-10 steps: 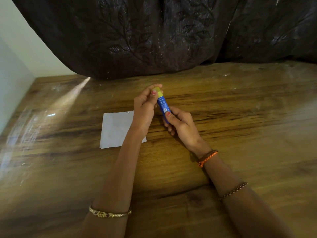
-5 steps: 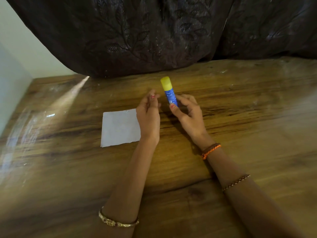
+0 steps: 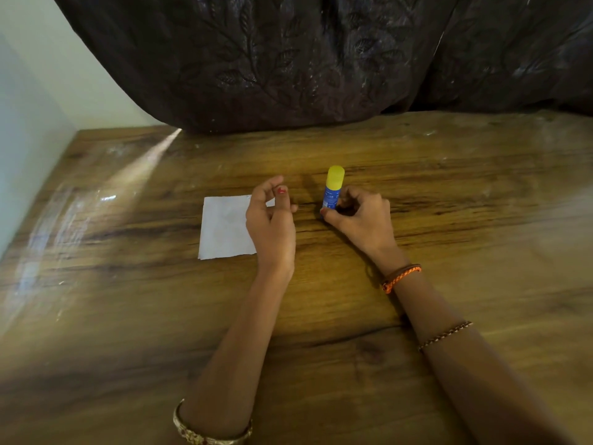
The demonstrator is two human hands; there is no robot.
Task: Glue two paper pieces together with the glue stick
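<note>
A blue glue stick with its yellow cap on stands upright on the wooden table. My right hand grips the stick's lower part from the right. My left hand hovers just left of it, fingers loosely curled and holding nothing. A white square of paper lies flat on the table; my left hand covers its right edge. Whether it is one sheet or two stacked I cannot tell.
A dark embossed curtain hangs down onto the table's far edge. A pale wall borders the table on the left. A streak of light falls across the left of the tabletop.
My left hand has let go of the yellow cap and moved left over the paper. My right hand has swung the glue stick upright and set its base on the table.
</note>
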